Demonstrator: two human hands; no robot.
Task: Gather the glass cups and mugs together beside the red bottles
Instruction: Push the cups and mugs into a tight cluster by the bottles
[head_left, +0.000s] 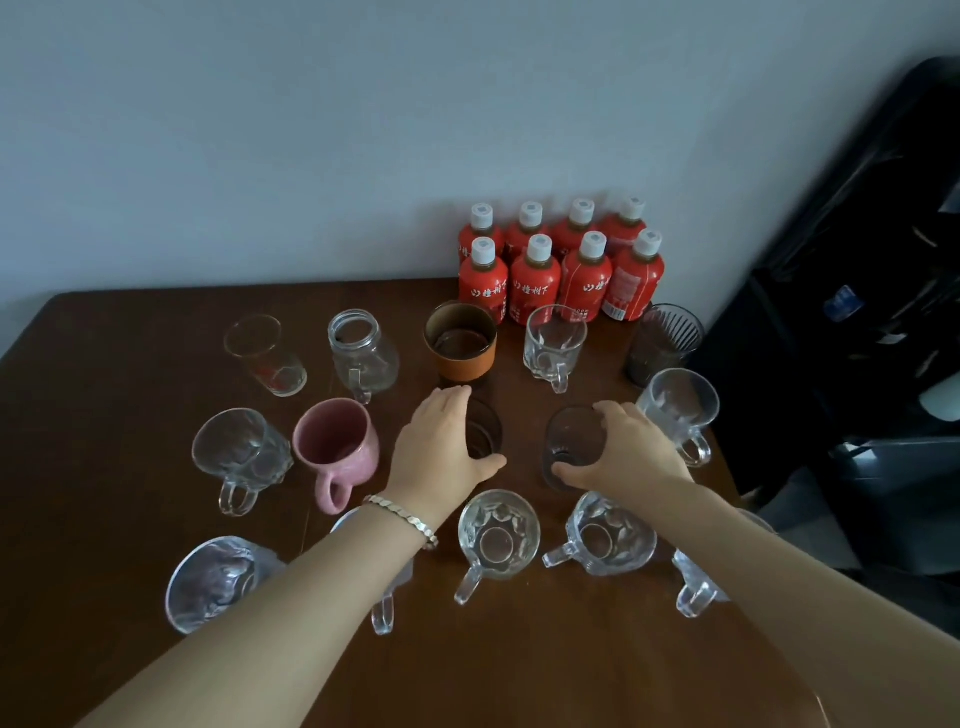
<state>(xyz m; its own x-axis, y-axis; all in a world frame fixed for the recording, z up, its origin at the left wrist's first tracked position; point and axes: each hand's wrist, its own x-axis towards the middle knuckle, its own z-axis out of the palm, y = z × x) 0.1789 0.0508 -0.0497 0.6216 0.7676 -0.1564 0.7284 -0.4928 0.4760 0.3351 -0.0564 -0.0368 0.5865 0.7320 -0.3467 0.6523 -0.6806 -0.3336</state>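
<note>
Several red bottles (561, 265) with white caps stand at the table's back right, against the wall. My left hand (444, 441) wraps a dark glass cup (483, 431) at mid table. My right hand (628, 449) grips another dark glass cup (569, 447) just to its right. Clear glass mugs (553, 345) and cups are spread around: a jar mug (363, 351), a tumbler (265, 353), a ribbed dark glass (660, 343), a mug (678, 405) by my right hand, two mugs (496, 535) near me.
A pink ceramic mug (337, 447) stands left of my left hand, and a cup with an orange sleeve (460, 340) behind it. More clear mugs (241, 452) sit at the left and front left. The brown table's (130, 332) right edge borders dark furniture (857, 312).
</note>
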